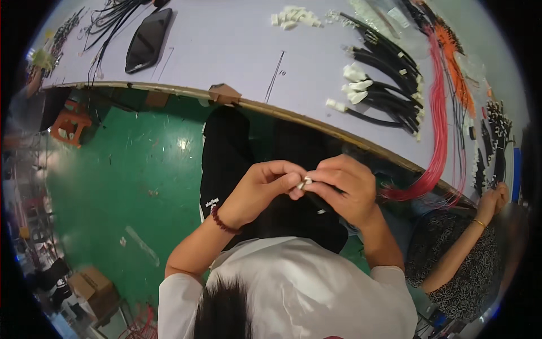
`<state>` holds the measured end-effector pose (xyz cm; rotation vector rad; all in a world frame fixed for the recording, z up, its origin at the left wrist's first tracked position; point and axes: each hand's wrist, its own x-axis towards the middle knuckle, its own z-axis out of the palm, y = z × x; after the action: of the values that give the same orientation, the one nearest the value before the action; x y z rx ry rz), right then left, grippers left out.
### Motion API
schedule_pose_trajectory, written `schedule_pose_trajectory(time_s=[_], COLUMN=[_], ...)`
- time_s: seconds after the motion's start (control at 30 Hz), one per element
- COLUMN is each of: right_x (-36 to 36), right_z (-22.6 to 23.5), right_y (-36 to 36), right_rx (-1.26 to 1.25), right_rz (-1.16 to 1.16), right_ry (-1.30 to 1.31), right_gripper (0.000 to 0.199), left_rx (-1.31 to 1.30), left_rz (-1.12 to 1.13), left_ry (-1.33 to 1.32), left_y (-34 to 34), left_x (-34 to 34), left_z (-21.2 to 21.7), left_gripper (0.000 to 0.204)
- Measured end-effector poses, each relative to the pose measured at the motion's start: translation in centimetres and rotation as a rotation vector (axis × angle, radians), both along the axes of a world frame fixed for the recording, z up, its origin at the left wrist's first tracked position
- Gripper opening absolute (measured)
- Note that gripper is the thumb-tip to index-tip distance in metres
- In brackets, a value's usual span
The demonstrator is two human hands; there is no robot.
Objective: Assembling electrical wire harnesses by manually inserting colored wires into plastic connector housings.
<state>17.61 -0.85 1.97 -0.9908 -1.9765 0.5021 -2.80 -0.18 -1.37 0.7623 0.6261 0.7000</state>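
Observation:
My left hand (261, 191) and my right hand (351, 189) meet above my lap, fingertips almost touching. Between them is a small white connector (307, 181), pinched from both sides. Most of it is covered by my fingers, so its exact shape does not show. Below my right fingers a dark length like a cable seems to run down, hard to make out against my black trousers. On the table beyond lie black sleeved cables (389, 96) with white connectors on their ends, and a pile of loose white connectors (296, 17).
The table edge (271, 108) crosses in front of my knees. A phone (149, 40) lies at the left. Pink wires (437, 124) hang over the edge at the right, beside orange wires (451, 62). A co-worker's arm (463, 248) is close on my right. An orange stool (70, 125) stands far left.

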Motion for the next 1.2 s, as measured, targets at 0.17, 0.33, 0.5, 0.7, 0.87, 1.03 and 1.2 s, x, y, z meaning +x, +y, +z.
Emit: schedule_pose_trajectory(time_s=[0.17,0.33,0.5,0.7,0.87,1.03,1.2], right_x=[-0.1,-0.5,-0.6,-0.8,-0.6,-0.2,-0.3], right_z=[0.2,0.1,0.4,0.6,-0.1,-0.5,-0.9], right_y=[-0.4,-0.7,-1.2,-1.6,-1.6,-1.8,-1.6], right_rx=[0.019,0.116,0.168,0.202,0.167,0.099,0.236], right_rz=[-0.045,-0.100,-0.130,-0.147,-0.109,-0.093,-0.079], right_ry=[0.062,-0.024,-0.072,-0.104,-0.055,-0.030,-0.108], right_gripper=[0.029,0.031,0.031,0.030,0.029,0.028,0.028], left_rx=[-0.124,-0.182,-0.150,-0.047,-0.069,-0.044,0.009], left_rz=[0.042,0.148,0.183,0.167,0.149,0.159,0.138], left_ry=[-0.040,-0.033,-0.066,0.041,0.064,0.096,0.147], left_y=[-0.1,-0.4,-0.8,-0.9,-0.8,-1.0,-0.8], left_x=[0.4,0.2,0.1,0.0,0.2,0.6,0.6], left_z=[0.4,0.4,0.4,1.6,1.6,1.5,1.3], left_gripper=[0.025,0.024,0.021,0.016,0.015,0.014,0.013])
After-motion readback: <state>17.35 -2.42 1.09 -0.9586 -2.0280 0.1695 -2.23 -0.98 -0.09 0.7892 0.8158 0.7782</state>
